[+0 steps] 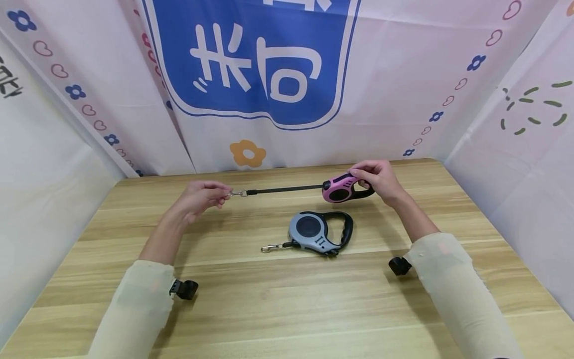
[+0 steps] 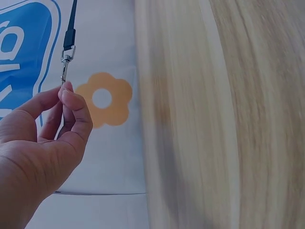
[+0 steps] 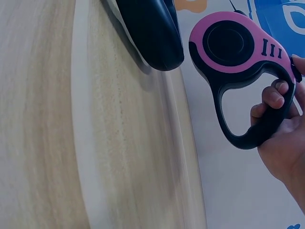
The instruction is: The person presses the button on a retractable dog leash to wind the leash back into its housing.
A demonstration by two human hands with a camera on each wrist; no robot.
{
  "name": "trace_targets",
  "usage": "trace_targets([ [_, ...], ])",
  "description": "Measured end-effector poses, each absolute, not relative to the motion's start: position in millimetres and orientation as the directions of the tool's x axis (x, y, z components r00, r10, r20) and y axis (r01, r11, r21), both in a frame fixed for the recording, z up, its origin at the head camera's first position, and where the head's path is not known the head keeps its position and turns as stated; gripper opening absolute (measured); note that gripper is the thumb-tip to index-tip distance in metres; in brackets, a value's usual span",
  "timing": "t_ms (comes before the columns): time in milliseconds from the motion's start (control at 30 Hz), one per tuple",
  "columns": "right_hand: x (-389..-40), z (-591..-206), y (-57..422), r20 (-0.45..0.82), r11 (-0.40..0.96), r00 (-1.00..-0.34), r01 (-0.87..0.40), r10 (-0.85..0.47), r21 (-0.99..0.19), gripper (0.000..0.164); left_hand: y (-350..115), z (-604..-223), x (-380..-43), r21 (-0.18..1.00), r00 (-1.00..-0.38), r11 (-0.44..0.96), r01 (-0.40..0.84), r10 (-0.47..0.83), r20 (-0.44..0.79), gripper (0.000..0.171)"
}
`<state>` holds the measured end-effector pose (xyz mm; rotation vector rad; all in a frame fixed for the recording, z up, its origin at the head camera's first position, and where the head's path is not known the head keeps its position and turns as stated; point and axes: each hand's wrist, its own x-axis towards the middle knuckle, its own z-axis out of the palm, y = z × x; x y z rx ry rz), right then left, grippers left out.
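Note:
My right hand (image 1: 378,178) grips the black handle of a pink and black retractable dog leash (image 1: 339,189), its fingers curled through the loop in the right wrist view. From the casing a black strap (image 1: 289,189) runs taut leftward, ending in a silver snap hook (image 2: 66,62). Thumb and fingertips of my left hand (image 1: 203,197) pinch the end of that hook. Strap and casing are held up over the far part of the table. A grey-blue and black retractable leash (image 1: 308,227) lies nearer me on the wood, its own metal clip (image 1: 271,248) pointing left.
The wooden table (image 1: 251,309) ends at a white cloth backdrop (image 1: 394,89) with a blue sign print and an orange flower (image 1: 248,153). Cloth walls also stand at both sides. Small black cameras (image 1: 184,289) sit at both wrists.

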<state>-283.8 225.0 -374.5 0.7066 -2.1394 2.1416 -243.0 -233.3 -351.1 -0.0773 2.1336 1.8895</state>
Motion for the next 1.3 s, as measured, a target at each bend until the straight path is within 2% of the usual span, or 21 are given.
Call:
trace_targets([
  [367,-284,-374,222,0.331,-0.052,-0.896,-0.331,-0.296,-0.942,0.015,-232,-349,-242,0.964,-0.956,0.127,-0.235,0.151,-0.253,0.021],
  [700,-284,-374,220,0.323,-0.009,-0.897,-0.336,-0.303,-0.942,0.020,-227,-351,-244,0.964,-0.956,0.152,-0.220,0.164,-0.244,0.023],
  [933,-284,-375,218,0.319,-0.006,-0.900,-0.332,-0.298,-0.943,0.013,-224,-352,-246,0.964,-0.955,0.157,-0.216,0.173,-0.242,0.024],
  [1300,-285,-375,217,0.326,-0.003,-0.898,-0.340,-0.297,-0.940,0.017,-220,-354,-247,0.965,-0.957,0.167,-0.201,0.177,-0.230,0.024],
])
